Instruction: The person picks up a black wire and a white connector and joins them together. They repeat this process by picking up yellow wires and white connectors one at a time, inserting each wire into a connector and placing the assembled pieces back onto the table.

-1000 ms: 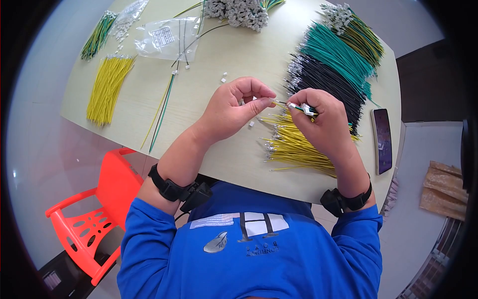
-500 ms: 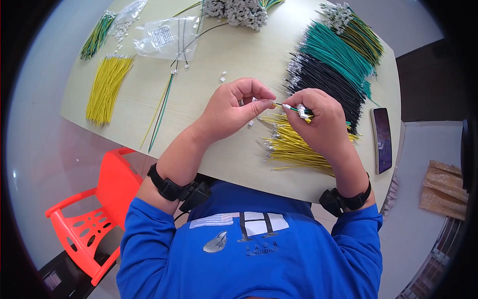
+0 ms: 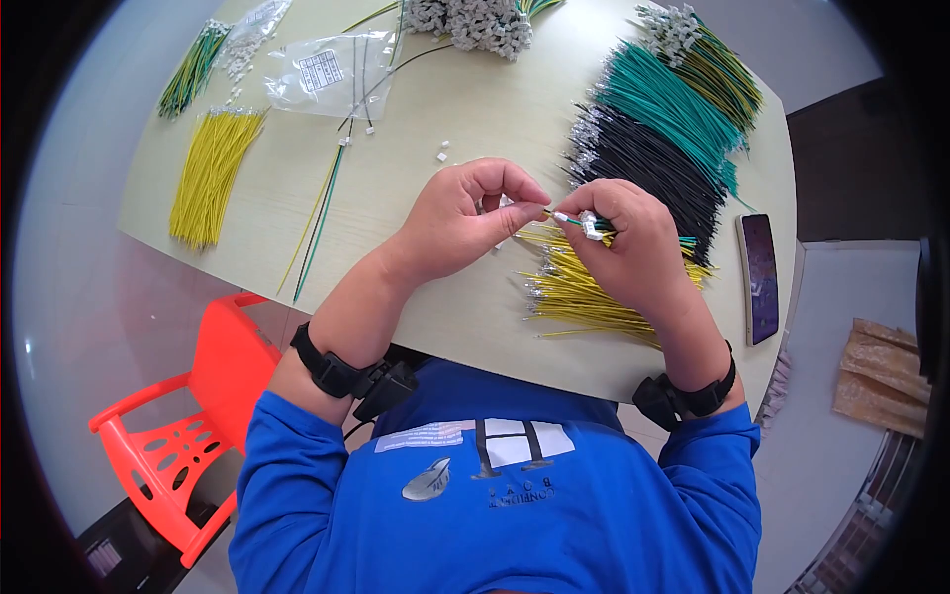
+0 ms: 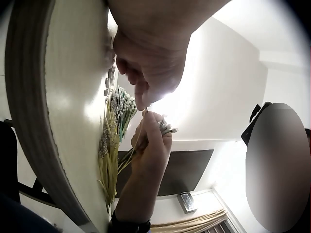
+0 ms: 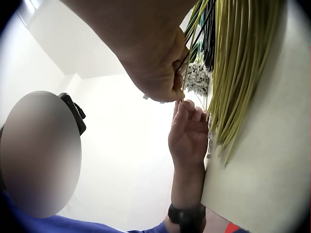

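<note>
In the head view my left hand (image 3: 473, 210) pinches a thin wire between thumb and forefinger, over the table. A short dark and yellow stretch of it shows between my two hands. My right hand (image 3: 628, 238) holds a small white connector (image 3: 561, 217) at its fingertips, right beside the left fingertips. More white connectors (image 3: 592, 226) on green and black wires stick out between the right hand's fingers. The right wrist view shows yellow and dark wires running through the right hand (image 5: 167, 73), its fingertips meeting those of the left hand (image 5: 187, 136).
Under and beside my right hand lie bundles of yellow wires (image 3: 589, 287), black wires (image 3: 648, 178) and green wires (image 3: 673, 104). A phone (image 3: 759, 279) lies at the right edge. Left are a yellow bundle (image 3: 213, 178), a clear bag (image 3: 307, 84) and a three-wire harness (image 3: 322, 218).
My right hand has shifted slightly left, bringing the connector up close to the left fingertips. The connectors in the right hand have turned a little. The left hand has barely moved.
</note>
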The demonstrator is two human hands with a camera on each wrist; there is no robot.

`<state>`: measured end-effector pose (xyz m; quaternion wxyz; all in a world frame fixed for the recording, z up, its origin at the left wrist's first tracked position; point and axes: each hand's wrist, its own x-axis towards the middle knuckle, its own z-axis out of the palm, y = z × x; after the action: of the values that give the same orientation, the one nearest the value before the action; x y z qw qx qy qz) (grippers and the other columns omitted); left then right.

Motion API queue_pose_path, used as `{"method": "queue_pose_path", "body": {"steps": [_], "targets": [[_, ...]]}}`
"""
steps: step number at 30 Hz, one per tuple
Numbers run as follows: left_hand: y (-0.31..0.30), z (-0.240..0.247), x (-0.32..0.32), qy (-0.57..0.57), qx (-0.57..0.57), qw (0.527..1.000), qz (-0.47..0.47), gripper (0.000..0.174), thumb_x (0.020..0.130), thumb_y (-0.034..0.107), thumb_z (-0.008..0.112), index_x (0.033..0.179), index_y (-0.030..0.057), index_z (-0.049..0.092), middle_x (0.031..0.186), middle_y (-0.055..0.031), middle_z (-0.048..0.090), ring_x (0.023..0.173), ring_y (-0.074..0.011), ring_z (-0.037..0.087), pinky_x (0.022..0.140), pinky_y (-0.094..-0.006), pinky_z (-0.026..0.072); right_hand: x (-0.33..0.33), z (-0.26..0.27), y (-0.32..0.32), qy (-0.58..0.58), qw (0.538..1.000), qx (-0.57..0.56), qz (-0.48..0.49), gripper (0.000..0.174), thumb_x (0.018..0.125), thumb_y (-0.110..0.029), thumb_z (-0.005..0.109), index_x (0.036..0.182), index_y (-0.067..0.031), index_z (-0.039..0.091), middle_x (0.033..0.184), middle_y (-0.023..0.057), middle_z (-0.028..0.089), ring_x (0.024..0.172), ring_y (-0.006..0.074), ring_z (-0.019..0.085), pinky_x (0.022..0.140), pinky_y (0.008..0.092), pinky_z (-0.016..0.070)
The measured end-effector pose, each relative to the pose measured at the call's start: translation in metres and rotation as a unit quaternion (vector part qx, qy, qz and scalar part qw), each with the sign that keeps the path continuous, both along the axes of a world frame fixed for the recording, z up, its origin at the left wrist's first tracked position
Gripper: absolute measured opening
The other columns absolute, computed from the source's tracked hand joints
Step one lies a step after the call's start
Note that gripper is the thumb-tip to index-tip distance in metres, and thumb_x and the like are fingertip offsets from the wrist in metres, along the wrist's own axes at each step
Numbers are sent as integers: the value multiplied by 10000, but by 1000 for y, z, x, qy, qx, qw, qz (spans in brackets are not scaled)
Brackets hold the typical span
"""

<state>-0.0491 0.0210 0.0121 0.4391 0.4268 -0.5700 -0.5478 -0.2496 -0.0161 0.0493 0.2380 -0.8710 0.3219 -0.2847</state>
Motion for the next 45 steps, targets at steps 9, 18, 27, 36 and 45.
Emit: {"method": "queue_pose_path", "body": {"steps": [9, 18, 27, 36, 45], "targets": [[1, 3, -2, -24, -45, 998, 41, 107, 841, 139, 673, 873, 44, 636, 759, 27, 593, 633, -41, 474, 581, -196, 410, 0, 0, -2, -4, 1000, 8, -1, 116, 759, -77, 711, 807, -28, 617, 764, 76, 626, 673, 211, 584, 599, 292, 449], [-1, -4, -1, -55, -83, 995, 27, 59, 872, 83, 629, 896, 37, 600, 864, 6, 591, 777, -58, 504, 658, -201, 399, 2, -4, -4, -15, 999, 27, 13, 123, 762, -50, 692, 831, -20, 596, 788, 88, 600, 710, 231, 566, 629, 303, 444], [2, -2, -4, -67, -75, 994, 42, 46, 868, 68, 629, 881, 40, 594, 858, 1, 589, 787, -70, 509, 691, -209, 406, 7, -8, -1, -15, 999, 15, 29, 127, 763, -13, 661, 851, -14, 570, 794, 98, 577, 735, 262, 553, 661, 322, 441], [-1, -4, -7, -9, -88, 994, 71, 69, 838, 92, 659, 857, 45, 613, 814, -10, 578, 728, -86, 492, 677, -231, 418, 8, -2, -5, -36, 998, 59, 4, 104, 789, -40, 664, 842, -16, 578, 758, 79, 573, 676, 212, 536, 617, 294, 425], [-2, 1, -5, -88, -178, 976, 88, 97, 818, 128, 682, 843, 53, 626, 763, -13, 588, 707, -120, 491, 669, -261, 427, 6, -1, -4, -37, 998, 45, 13, 101, 801, -60, 666, 836, -18, 580, 744, 68, 571, 651, 182, 516, 595, 277, 412]]}}
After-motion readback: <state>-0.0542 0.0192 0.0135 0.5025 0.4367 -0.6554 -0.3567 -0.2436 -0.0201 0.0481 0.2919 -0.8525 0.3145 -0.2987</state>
